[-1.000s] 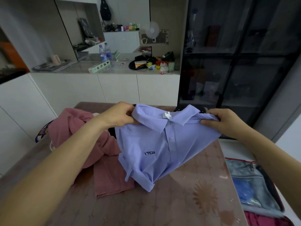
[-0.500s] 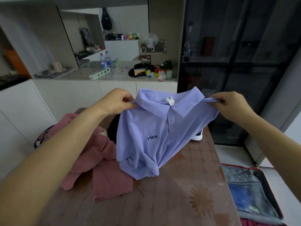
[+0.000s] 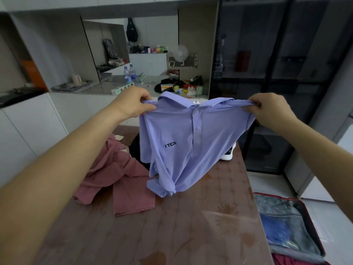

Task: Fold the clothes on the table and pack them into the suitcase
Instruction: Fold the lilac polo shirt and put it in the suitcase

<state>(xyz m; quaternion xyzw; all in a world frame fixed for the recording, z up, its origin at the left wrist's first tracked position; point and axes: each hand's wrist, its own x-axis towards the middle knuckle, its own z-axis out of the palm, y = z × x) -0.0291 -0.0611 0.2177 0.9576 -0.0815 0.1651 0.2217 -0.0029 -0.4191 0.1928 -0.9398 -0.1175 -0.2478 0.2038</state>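
Left hand [image 3: 133,103] and right hand [image 3: 271,109] pinch lilac polo shirt [image 3: 191,142] shoulders above bench [image 3: 191,226]; chest print reads "ITOI"

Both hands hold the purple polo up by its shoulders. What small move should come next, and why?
Probably lower the purple polo flat onto the bare table nearer the person. The left hand and right hand pinch its shoulders, but its lower part hangs crumpled down to the tabletop beside the pink garment, so it is not laid out for folding.
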